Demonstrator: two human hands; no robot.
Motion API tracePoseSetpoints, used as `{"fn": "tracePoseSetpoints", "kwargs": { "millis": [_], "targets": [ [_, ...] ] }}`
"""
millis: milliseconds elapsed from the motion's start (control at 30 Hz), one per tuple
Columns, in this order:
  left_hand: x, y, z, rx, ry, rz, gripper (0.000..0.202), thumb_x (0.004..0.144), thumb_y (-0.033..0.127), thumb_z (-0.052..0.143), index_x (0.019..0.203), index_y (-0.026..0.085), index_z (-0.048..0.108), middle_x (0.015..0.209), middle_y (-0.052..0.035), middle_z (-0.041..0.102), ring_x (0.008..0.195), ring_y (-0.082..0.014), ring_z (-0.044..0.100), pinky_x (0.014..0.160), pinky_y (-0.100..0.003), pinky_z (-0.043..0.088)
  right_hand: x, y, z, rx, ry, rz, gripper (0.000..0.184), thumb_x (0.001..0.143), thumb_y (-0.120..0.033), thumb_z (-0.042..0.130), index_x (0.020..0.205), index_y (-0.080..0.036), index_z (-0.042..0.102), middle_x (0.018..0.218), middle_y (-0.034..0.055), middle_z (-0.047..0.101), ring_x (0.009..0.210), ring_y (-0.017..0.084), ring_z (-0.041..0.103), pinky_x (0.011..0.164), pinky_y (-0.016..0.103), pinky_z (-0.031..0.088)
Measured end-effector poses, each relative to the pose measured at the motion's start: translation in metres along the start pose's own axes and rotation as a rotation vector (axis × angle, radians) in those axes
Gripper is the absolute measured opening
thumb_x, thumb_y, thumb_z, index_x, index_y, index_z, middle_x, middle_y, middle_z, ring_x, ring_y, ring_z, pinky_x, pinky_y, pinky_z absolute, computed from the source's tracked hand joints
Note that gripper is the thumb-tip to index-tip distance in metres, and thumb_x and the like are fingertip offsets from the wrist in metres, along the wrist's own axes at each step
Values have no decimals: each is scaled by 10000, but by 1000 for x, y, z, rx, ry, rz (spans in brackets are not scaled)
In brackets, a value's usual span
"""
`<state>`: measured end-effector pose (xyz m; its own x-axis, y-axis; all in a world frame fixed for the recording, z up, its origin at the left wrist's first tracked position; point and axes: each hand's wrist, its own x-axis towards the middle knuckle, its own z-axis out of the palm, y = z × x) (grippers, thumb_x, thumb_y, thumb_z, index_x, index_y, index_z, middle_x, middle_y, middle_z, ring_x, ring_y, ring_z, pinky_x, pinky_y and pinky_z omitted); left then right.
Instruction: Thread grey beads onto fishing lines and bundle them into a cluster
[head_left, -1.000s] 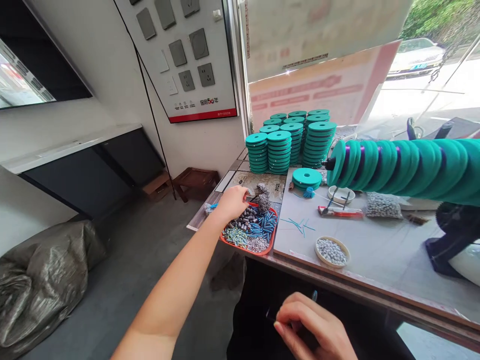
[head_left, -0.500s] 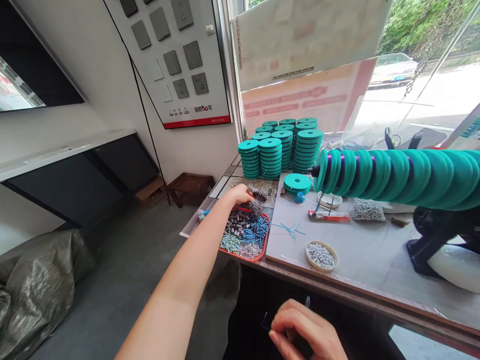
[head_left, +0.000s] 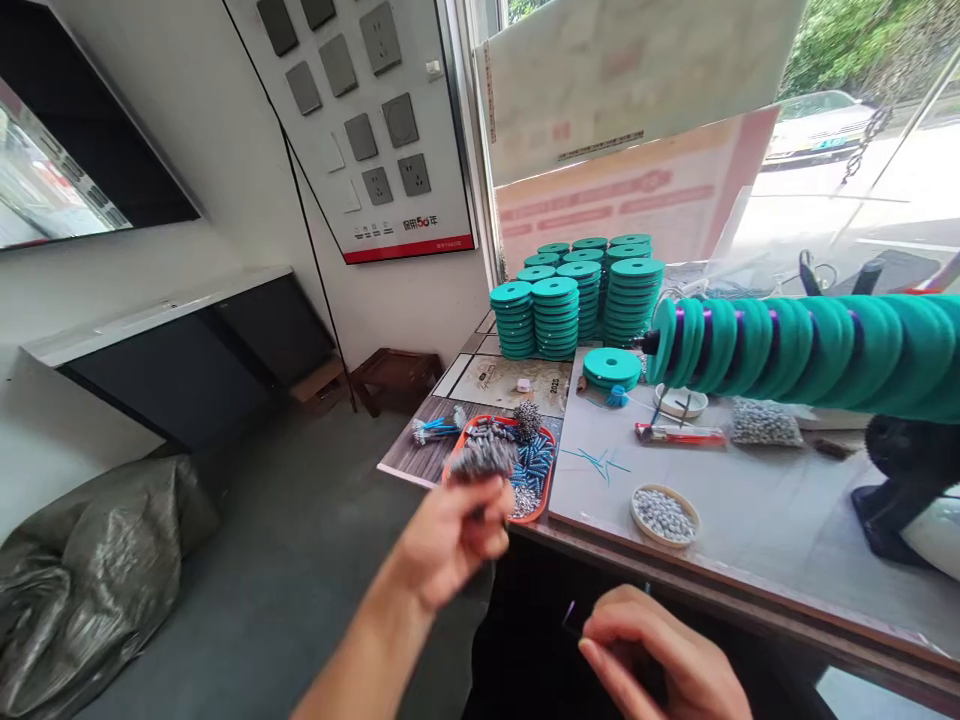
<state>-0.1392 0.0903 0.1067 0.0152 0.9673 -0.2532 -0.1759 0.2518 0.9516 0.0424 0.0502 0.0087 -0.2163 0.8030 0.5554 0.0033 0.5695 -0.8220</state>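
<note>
My left hand (head_left: 450, 538) is closed around a bundle of thin grey pins (head_left: 484, 456), lifted off the table in front of a red tray (head_left: 545, 493) full of small blue, grey and green parts. Low in the view, below the table edge, my right hand (head_left: 660, 660) is closed on a small dark object with a purple tip that I cannot make out. A second grey bristly bundle (head_left: 527, 420) stands at the tray's back.
Stacks of teal discs (head_left: 574, 298) stand at the back of the table. A long row of teal discs on a rod (head_left: 810, 345) reaches in from the right. A small dish of grey beads (head_left: 664, 515), a red-handled tool (head_left: 679, 434) and a bag of beads (head_left: 765, 424) lie on the white board.
My left hand has drawn back from the far side of the red tray toward me, now holding a grey pin bundle. My right hand has stayed low near my lap.
</note>
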Motion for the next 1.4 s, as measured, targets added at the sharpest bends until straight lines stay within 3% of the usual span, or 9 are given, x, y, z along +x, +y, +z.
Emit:
{"fn": "tracePoseSetpoints", "kwargs": {
  "millis": [133,233,367,567,800,1033,1267,1400],
  "targets": [
    [-33,-64,26,-432,155,-165,424,569,418,788,758,155,514,473,119,353,398,-3,131,379,-138,148,1,-4,-5,-1,-36,55,59,837,-195,565,785,-222,571,640,-16,523,491,91,434,444,199,342],
    [-38,-85,36,-539,302,-213,452,495,372,841,735,148,531,451,120,371,402,-3,174,385,-133,159,0,-4,-6,-16,-65,96,74,841,-210,562,769,-223,575,639,-18,532,494,95,433,446,204,336],
    [-40,-88,42,-562,420,-225,432,447,316,867,674,147,540,455,106,404,413,-9,261,400,-135,209,1,-2,-6,-19,-89,112,86,853,-221,547,772,-222,575,654,-18,547,517,99,460,459,198,357],
    [-41,-92,47,-553,501,-220,446,404,292,884,743,151,630,535,68,527,461,-22,389,430,-139,281,9,0,-7,-81,-138,54,70,847,-173,552,792,-210,574,679,-8,575,530,101,510,463,182,399],
    [-41,-97,48,-527,385,-225,413,493,422,829,721,128,649,448,84,414,427,-16,284,410,-139,208,10,-2,-6,-83,-121,36,89,849,-163,538,782,-212,570,666,-17,570,512,92,500,449,171,395],
    [-43,-97,49,-461,446,-199,401,445,420,842,627,131,631,430,101,338,424,-19,230,412,-153,187,7,0,-8,-94,-150,60,85,850,-168,541,779,-205,570,677,-9,575,527,97,508,464,174,408],
    [-43,-98,50,-464,452,-211,346,457,378,841,569,119,641,446,79,376,430,-22,272,412,-144,219,10,-1,-5,-62,-99,72,92,838,-165,557,759,-206,581,655,-23,566,514,87,498,457,162,398],
    [-44,-106,51,-399,535,-144,351,433,364,857,606,125,668,519,28,532,477,-45,396,432,-146,293,9,-2,-4,-58,-93,88,102,836,-179,562,739,-199,587,641,-24,564,501,84,495,445,162,390]
  ]
}}
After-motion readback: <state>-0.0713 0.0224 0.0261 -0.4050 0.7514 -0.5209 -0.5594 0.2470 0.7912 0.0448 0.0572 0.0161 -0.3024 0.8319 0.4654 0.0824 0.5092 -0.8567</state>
